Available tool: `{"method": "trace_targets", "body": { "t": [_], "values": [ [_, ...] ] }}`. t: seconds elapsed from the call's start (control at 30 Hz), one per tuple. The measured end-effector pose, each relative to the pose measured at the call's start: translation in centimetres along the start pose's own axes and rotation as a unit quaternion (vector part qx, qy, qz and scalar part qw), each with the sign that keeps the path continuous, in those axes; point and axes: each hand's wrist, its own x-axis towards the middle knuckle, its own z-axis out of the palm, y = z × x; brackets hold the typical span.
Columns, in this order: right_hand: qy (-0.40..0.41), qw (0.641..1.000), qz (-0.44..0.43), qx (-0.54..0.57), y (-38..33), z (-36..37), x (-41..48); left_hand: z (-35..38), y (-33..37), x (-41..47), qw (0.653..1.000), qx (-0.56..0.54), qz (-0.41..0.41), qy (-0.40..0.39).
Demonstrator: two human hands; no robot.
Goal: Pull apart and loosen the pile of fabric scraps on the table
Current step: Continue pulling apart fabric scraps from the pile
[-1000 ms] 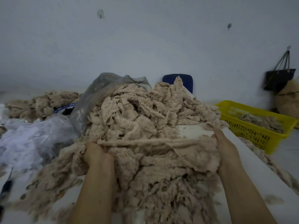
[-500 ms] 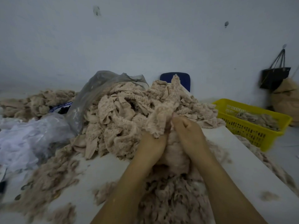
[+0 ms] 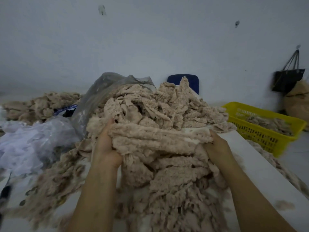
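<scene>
White table [image 3: 254, 158], long: it bore the pile of fabric scraps [image 3: 167, 108], beige, heaped from its middle to the near edge, and a wad [image 3: 158, 141] of the same scraps was held up at the pile's front, stretched level between two hands. Step in hand, by judgement, was the pulling-apart itself; the next move would call for drawing the hands wider until the wad parted, then taking a fresh handful. The left hand [image 3: 105, 148], palm showing, had its fingers curled into one end; the right hand [image 3: 217, 148], back showing, gripped the other, its fingers sunk in cloth, spread not discernible; the pile's near edge was blurred and cut off.
</scene>
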Motion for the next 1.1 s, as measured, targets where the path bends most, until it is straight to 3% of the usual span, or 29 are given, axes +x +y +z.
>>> {"method": "trace_targets", "body": {
  "t": [0.1, 0.17, 0.3, 0.37, 0.43, 0.5, 0.57, 0.63, 0.7, 0.8, 0.9, 0.97, 1.03, 1.1],
  "values": [
    [0.008, 0.993, 0.091, 0.077, 0.0, 0.6, 0.7, 0.0, -0.8, 0.2, 0.998, -0.05, 0.021, 0.02],
    [0.045, 0.97, 0.169, 0.17, 0.8, 0.1, 0.9, -0.8, -0.5, 0.0, 0.993, -0.068, 0.068, 0.067],
    [0.166, 0.885, 0.222, 0.375, 2.2, -2.8, 1.0, -3.4, 2.4, -0.9, 0.981, -0.043, 0.15, 0.115],
    [0.117, 0.893, 0.185, 0.393, 0.4, -2.8, 1.3, -2.9, 1.9, -0.5, 0.985, -0.016, 0.132, 0.113],
    [0.028, 0.934, 0.152, 0.321, -2.0, -1.5, 1.8, -1.4, 0.1, 0.1, 0.99, 0.019, 0.101, 0.096],
    [-0.064, 0.981, 0.111, 0.145, -3.5, -0.2, 2.2, -0.2, -1.1, 0.2, 0.995, 0.013, 0.071, 0.067],
    [-0.082, 0.993, 0.05, -0.064, -4.1, 0.6, 1.7, 0.3, -1.4, 0.0, 0.999, 0.008, 0.048, 0.02],
    [-0.067, 0.997, -0.032, -0.032, -5.8, 1.6, -0.5, 0.7, -1.9, -0.1, 0.999, 0.013, 0.037, -0.011],
    [-0.12, 0.981, -0.106, 0.108, -8.0, 3.3, -3.0, 1.3, -2.6, -0.2, 0.999, 0.021, 0.013, -0.025],
    [-0.185, 0.959, -0.162, 0.143, -9.5, 5.9, -4.8, 2.4, -3.3, -0.3, 0.999, 0.042, 0.002, -0.009],
    [-0.108, 0.968, -0.15, 0.168, -8.8, 5.7, -3.8, 2.3, -3.1, -0.3, 0.999, 0.006, 0.037, -0.013],
    [-0.027, 0.965, -0.085, 0.247, -7.9, 4.3, -3.0, 1.2, -1.8, -0.2, 0.995, -0.084, 0.061, 0.001],
    [0.06, 0.922, -0.009, 0.382, -6.7, 2.0, -1.7, -0.5, -0.1, 0.1, 0.982, -0.148, 0.096, 0.071],
    [0.084, 0.879, 0.051, 0.466, -5.9, -0.2, -0.7, -1.7, 0.7, 0.3, 0.971, -0.123, 0.128, 0.162]
  ]
}}
